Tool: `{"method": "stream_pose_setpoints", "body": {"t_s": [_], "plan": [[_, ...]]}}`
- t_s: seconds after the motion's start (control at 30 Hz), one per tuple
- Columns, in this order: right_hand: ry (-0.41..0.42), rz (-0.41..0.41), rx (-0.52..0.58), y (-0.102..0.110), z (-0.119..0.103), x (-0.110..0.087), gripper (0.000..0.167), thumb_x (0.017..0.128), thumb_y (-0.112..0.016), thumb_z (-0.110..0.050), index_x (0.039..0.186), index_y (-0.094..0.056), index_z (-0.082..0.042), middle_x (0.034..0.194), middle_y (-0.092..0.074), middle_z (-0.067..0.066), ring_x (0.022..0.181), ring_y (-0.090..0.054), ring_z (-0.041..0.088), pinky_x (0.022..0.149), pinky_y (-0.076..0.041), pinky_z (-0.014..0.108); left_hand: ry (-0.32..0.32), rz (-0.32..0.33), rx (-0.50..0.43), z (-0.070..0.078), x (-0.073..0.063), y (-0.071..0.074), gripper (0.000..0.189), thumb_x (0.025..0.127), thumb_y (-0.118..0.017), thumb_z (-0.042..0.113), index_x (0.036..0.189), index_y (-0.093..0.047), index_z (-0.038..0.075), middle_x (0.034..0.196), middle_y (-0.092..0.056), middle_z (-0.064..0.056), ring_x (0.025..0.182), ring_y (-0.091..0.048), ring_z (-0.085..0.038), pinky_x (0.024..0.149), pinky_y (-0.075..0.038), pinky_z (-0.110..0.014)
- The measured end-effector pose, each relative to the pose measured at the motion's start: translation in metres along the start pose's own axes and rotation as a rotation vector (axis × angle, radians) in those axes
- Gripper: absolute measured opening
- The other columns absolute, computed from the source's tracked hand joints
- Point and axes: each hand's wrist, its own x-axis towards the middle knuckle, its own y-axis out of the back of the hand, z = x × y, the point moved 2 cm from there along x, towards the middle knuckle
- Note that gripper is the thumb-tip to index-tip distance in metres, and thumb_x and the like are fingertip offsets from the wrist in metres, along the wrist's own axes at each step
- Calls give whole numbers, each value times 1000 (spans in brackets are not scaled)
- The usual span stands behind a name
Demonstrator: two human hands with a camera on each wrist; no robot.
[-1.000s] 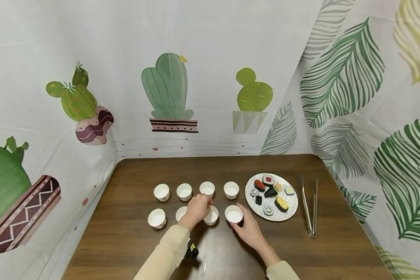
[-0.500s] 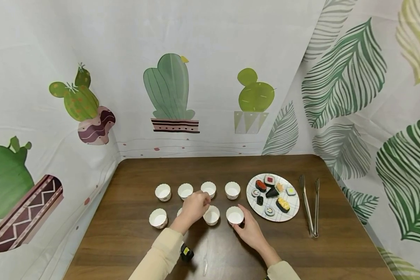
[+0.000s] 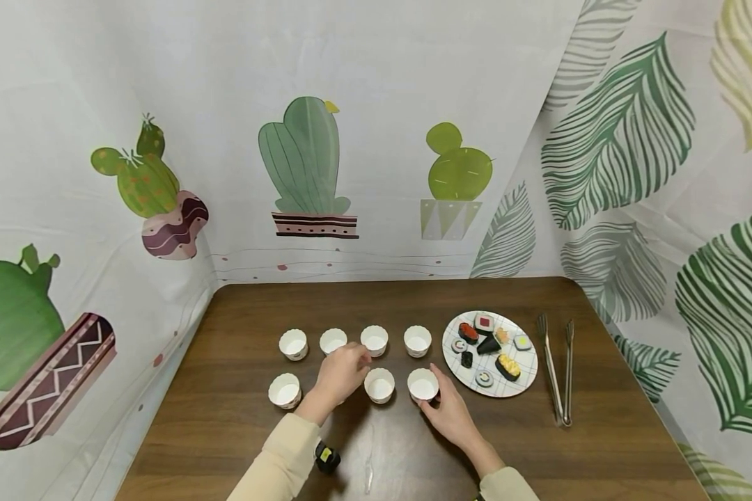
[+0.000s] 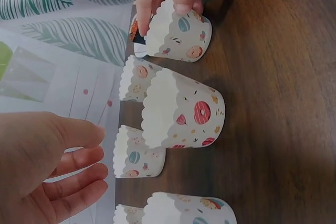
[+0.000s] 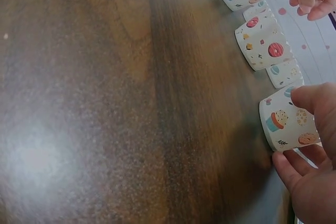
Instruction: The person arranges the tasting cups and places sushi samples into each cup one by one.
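Note:
White paper baking cups printed with sweets stand in two rows on the brown table. My right hand (image 3: pixel 452 417) holds the front row's rightmost baking cup (image 3: pixel 423 385), thumb on one side and fingers on the other; the cup (image 5: pixel 286 121) stays upright on the table. My left hand (image 3: pixel 340 376) hovers above the front row, fingers loosely bent, with nothing in them. Just right of it is another front baking cup (image 3: pixel 379 385). In the head view the left hand hides most of the front-row cup (image 4: pixel 191 211) beneath it.
A round checked plate (image 3: pixel 522 379) with several sushi pieces (image 3: pixel 507 367) lies to the right, and metal tongs (image 3: pixel 560 390) rest beyond it. More baking cups (image 3: pixel 293 344) form the back row. A patterned cloth (image 3: pixel 376 139) hangs behind the table.
My left hand has drifted left, away from the third front-row cup, which now shows fully. My right hand keeps hold of its cup in the same place.

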Motion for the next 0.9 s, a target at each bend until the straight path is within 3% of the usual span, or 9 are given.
{"method": "stream_pose_setpoints", "body": {"t_s": [0.17,0.67,0.9], "plan": [[4,-2,-5,2,2,-2,75,74,-73,-5,138,-34,1,126,-47,23,109,-53,33,79,-51,38,19,-2,-9,-4,-3,6,16,70,-75,11,74,-62,19,76,-61,6,68,-62,-10,54,-46,-25],[-19,-21,1,16,-3,-7,74,75,-74,-11,138,-36,-2,129,-47,17,115,-50,30,84,-49,40,45,84,7,-31,-4,22,16,67,-75,8,73,-63,17,73,-61,5,66,-62,-12,55,-48,-29],[28,16,14,24,-11,-8,73,74,-74,-8,137,-37,-3,129,-49,15,115,-50,29,82,-49,43,141,76,-14,-47,-6,32,13,70,-73,7,77,-65,15,74,-61,2,64,-60,-12,55,-47,-29]]}}
